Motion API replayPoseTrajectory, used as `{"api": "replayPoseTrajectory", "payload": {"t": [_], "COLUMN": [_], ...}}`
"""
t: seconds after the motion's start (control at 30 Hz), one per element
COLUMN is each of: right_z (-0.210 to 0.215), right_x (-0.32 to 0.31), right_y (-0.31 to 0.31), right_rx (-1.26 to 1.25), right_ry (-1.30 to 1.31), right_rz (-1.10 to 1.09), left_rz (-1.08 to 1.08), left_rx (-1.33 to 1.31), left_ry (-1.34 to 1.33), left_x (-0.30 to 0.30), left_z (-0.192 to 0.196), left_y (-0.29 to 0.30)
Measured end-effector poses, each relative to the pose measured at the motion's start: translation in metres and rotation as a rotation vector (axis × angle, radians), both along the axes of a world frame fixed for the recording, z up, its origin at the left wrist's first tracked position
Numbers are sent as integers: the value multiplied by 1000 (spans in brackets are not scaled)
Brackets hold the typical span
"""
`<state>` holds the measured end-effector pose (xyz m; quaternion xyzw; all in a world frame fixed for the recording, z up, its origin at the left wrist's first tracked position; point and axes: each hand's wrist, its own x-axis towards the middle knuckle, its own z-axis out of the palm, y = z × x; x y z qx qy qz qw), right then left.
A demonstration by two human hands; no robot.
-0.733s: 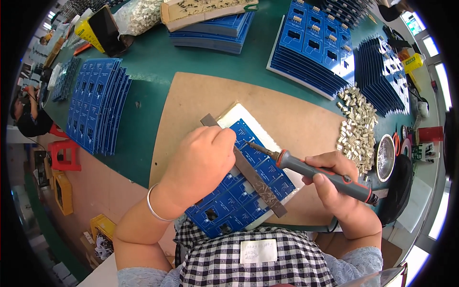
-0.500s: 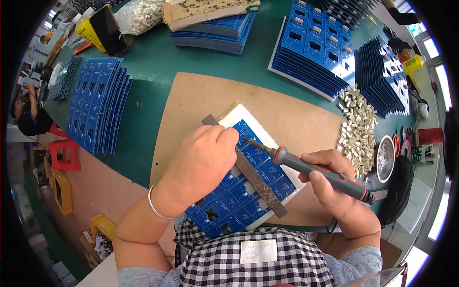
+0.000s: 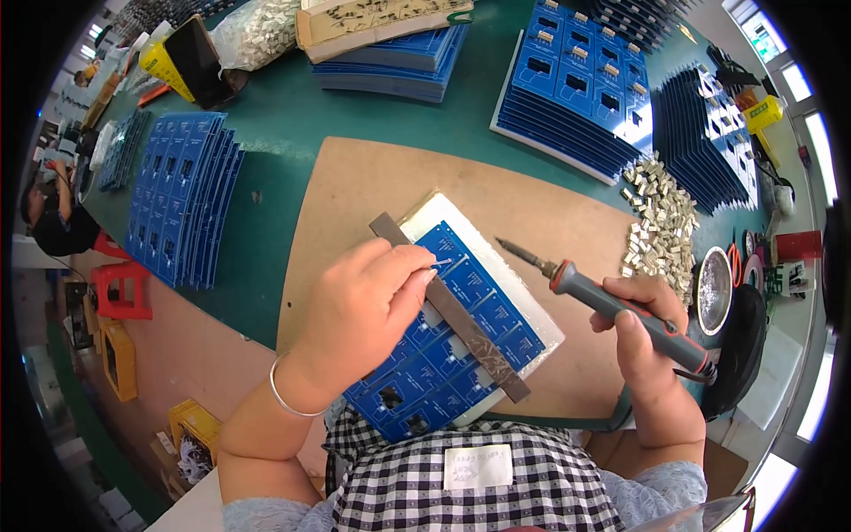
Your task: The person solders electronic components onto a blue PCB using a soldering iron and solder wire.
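Grey-and-red soldering iron point(image 3: 585, 291) has backed off the blue board point(image 3: 486, 307), right hand point(image 3: 647, 362) wrapping it, left hand point(image 3: 356, 291) pinching a pale sliver point(image 3: 442, 262).

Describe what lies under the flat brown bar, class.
A blue circuit board on a white pad shows along both sides of the flat brown bar; the strip directly beneath is covered.
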<state>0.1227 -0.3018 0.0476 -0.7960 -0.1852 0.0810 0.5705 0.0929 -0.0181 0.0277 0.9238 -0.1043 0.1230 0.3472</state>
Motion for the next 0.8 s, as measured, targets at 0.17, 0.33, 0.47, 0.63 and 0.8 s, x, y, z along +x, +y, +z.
{"api": "replayPoseTrajectory", "payload": {"t": [0.17,0.33,0.47,0.63,0.8], "right_z": [-3,-3,-5,-4,0], "right_x": [-5,0,5,9,5], "right_y": [-4,14,22,25,18], "right_rx": [130,69,16,22,10], "right_ry": [86,138,175,163,154], "right_rz": [45,74,83,94,96], "left_rz": [-1,38,88,130,155], "left_rx": [-27,67,70,81,-40], "left_ry": [-34,-17,-7,-65,-53], "left_x": [-4,-4,-7,-10,-10], "left_z": [-5,-6,2,-6,-9], "left_y": [-6,-2,6,15,12]}}
